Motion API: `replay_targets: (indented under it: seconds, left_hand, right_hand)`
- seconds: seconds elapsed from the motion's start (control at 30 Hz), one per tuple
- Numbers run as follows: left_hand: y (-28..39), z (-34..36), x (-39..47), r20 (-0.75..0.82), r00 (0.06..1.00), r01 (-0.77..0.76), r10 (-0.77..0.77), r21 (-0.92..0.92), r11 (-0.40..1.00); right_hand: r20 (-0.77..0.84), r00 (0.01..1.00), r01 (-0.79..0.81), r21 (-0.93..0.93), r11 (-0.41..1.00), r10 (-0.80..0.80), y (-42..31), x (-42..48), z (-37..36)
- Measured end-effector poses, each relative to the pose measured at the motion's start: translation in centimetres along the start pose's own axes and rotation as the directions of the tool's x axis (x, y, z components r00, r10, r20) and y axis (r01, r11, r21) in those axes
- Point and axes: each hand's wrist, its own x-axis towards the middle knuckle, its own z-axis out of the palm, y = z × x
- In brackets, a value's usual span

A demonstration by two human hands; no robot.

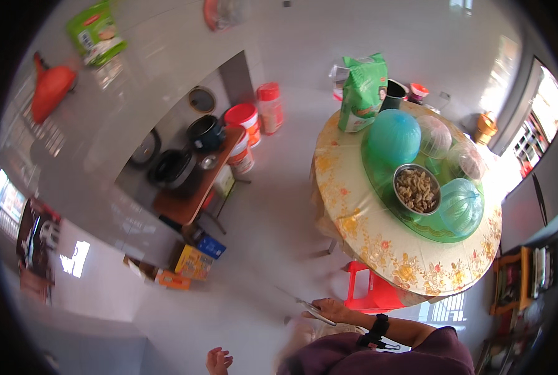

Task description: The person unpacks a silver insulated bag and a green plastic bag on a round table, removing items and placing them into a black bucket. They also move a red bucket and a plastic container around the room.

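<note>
My right hand (331, 310), at the bottom centre, grips a slim pale tool (320, 314). A thin, blurred part runs from the tool's far end towards the upper left; its exact kind cannot be told. A black strap (378, 328) with a metal clip circles my right wrist. At the bottom edge, my left hand (219, 360) has its fingers apart and loosely curled, with nothing in it. Just beyond my right hand, a red plastic stool (375, 291) is partly under the round table (335, 173) with a floral cloth.
On the table stand a metal bowl (417, 189) of brownish food pieces, blue food covers (395, 136), and a green bag (363, 93). Left, a small brown table (189, 201) bears black pots. Cardboard boxes (194, 262) and red-lidded buckets (243, 121) stand beside it.
</note>
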Motion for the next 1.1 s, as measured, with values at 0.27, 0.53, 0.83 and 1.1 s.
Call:
replay_targets:
  seconds: [0.27,0.53,0.83,1.1]
  left_hand:
    - [15.4,12.7,22.2,0.319,0.932,-0.26,0.173,0.254,0.932]
    - [25.2,30.4,34.1,0.705,0.697,-0.377,0.129,0.208,0.903]
    - [35.0,42.7,47.9,0.762,0.646,-0.288,-0.031,0.281,0.915]
    - [42.2,56.8,62.3,0.881,0.464,-0.358,-0.095,0.285,0.889]
  right_hand:
    - [-0.317,0.905,-0.138,0.409,0.902,0.282,-2.4,7.1,-9.5]
    - [-0.254,0.918,-0.073,0.647,0.759,0.305,-4.0,19.4,-20.1]
    - [-0.374,0.872,-0.036,0.596,0.802,0.317,-4.4,30.4,-32.5]
    - [-0.459,0.748,-0.059,0.673,0.737,0.479,-2.9,42.6,-40.6]
